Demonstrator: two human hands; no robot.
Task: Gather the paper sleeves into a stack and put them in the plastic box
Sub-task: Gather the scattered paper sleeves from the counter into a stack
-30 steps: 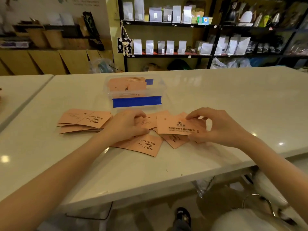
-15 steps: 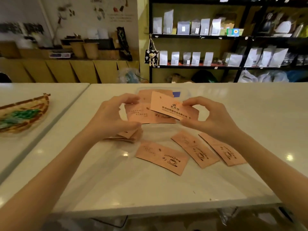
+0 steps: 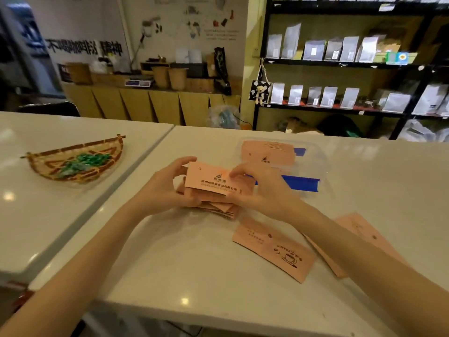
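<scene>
A stack of pinkish-brown paper sleeves (image 3: 213, 184) is held above the white counter, over more sleeves lying fanned beneath it. My left hand (image 3: 165, 188) grips the stack's left end. My right hand (image 3: 262, 190) holds its right end, fingers on the top sleeve. A loose sleeve with a coffee-cup print (image 3: 274, 249) lies flat near the front. Two more loose sleeves (image 3: 359, 229) lie to the right, partly under my right forearm. The clear plastic box (image 3: 313, 161) with blue tape stands behind my hands and has sleeves inside.
A woven basket (image 3: 75, 159) with green items sits on the neighbouring counter at the left. A seam separates the two counters. Dark shelves with pouches stand behind the counter at the right. The counter's front edge runs close below my forearms.
The view has swung to the left. My right hand has brought its sleeve onto the ones in my left hand, so both hands now hold one stack. The loose sleeves stay flat.
</scene>
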